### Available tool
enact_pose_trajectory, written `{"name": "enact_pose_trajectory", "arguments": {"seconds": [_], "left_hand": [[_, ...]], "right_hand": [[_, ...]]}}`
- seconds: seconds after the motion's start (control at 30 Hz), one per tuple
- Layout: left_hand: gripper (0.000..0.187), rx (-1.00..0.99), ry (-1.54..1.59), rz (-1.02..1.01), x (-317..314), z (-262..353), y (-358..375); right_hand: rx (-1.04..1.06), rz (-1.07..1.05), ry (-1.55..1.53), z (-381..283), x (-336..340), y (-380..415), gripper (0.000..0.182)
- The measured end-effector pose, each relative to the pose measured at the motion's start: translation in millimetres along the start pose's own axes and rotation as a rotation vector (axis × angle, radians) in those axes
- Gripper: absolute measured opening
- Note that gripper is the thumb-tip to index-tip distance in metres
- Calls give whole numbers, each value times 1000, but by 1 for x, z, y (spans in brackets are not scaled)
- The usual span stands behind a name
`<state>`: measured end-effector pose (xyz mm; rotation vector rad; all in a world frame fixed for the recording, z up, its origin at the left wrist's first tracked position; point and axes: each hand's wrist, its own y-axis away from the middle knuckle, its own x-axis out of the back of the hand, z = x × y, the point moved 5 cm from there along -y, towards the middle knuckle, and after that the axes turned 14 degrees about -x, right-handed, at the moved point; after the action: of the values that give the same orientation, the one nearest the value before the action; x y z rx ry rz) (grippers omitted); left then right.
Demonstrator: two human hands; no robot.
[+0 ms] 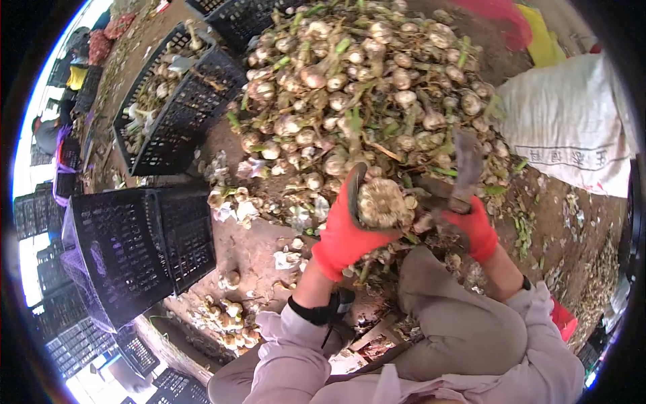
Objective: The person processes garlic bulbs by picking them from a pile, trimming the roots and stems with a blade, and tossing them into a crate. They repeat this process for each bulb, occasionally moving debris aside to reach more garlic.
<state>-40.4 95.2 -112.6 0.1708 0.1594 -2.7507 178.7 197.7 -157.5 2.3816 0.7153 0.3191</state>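
Observation:
In a red and dark work glove, my left hand (340, 229) is closed around a large garlic bulb (380, 204), its underside facing up. My right hand (473, 225), gloved the same way, grips a short knife (465, 165) with a worn, brownish blade pointing up and away from me. The blade is apart from the bulb, to its right. Beyond both hands spreads a big heap of garlic bulbs (336, 101) with stems and bits of green leaf. Below and left of my left hand, a smaller group of garlic bulbs (229, 323) lies on the ground.
Black plastic crates stand on the left: one crate (192, 101) holds garlic, and another crate (121, 249) stands nearer me. A white woven sack (572, 121) lies at the right. Peelings and leaf scraps litter the dirt floor (558, 229). My bent knee (457, 310) is just below my hands.

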Motion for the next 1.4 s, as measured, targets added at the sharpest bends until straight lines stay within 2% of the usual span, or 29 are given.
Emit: {"name": "enact_pose_trajectory", "arguments": {"seconds": [0.03, 0.07, 0.13, 0.17, 0.2, 0.27, 0.3, 0.37, 0.43, 0.47, 0.53, 0.6, 0.63, 0.73, 0.8, 0.87, 0.97, 1.03, 1.1, 1.13, 1.23, 1.3, 1.33, 1.37, 1.4], "left_hand": [[101, 12, 9, -59, -13, 8, 2], [96, 81, 118, 38, -26, 3, 9], [90, 87, 227, 170, -32, -14, 16], [87, 110, 154, 204, -36, -8, 17], [87, 2, -30, 207, -35, -17, 20], [86, 81, 43, 181, -36, -17, 23], [85, 112, 111, 165, -36, -21, 24], [84, 181, 250, 131, -36, -28, 29], [83, 207, 111, 10, -38, -30, 37], [82, 221, 43, -54, -38, -32, 40], [88, -334, -416, -384, -41, -39, 45], [92, 89, 200, 14, -42, -43, 46], [96, 66, 154, -22, -44, -38, 41], [90, 24, 105, -6, -48, -30, 43], [87, -85, -135, -66, -49, -32, 47], [84, -77, -169, -71, -49, -37, 52], [79, 69, 75, 12, -50, -47, 65], [79, -112, -304, -168, -46, -43, 65], [79, -26, -79, -129, -43, -43, 73], [79, 150, 335, 2, -43, -42, 85], [83, 218, 654, 36, -49, -30, 80], [93, 107, 176, 40, -43, -23, 67], [96, 82, 159, 36, -45, -27, 60], [100, 73, 142, 40, -48, -31, 60], [104, 73, 126, 48, -51, -33, 61]], "right_hand": [[-104, -97, -144, -4, -13, 0, 28], [-207, -199, -292, -6, -28, 3, 26], [-166, -232, -260, -16, -45, 14, 28], [-143, -254, -246, -18, -51, 18, 29], [-112, -244, -190, -12, -51, 19, 32], [-62, -220, -76, 7, -52, 17, 36], [101, -201, 291, -24, -51, 28, 40], [231, -109, 598, -43, -39, 34, 41], [423, -25, 870, -62, -28, 36, 42], [459, -55, 937, -65, -29, 36, 41], [529, -118, 1071, -67, -37, 39, 39], [472, -135, 1121, -69, -42, 43, 36], [446, -145, 1147, -69, -44, 44, 35], [480, -100, 1144, -59, -44, 43, 35], [453, -94, 1147, -55, -40, 41, 36], [459, -84, 1132, -51, -38, 41, 38], [487, -65, 1099, -42, -37, 42, 40], [471, -59, 1103, -39, -36, 36, 41], [371, 30, 1012, -29, -22, 20, 40], [321, 77, 964, -26, -11, 14, 40], [340, 328, 901, -43, 32, 17, 35], [256, 195, 640, -44, 9, 37, 33], [222, 136, 515, -45, 2, 41, 32], [-41, 0, 255, -10, 1, 28, 35], [-195, -112, 29, 1, -7, 25, 38]]}}
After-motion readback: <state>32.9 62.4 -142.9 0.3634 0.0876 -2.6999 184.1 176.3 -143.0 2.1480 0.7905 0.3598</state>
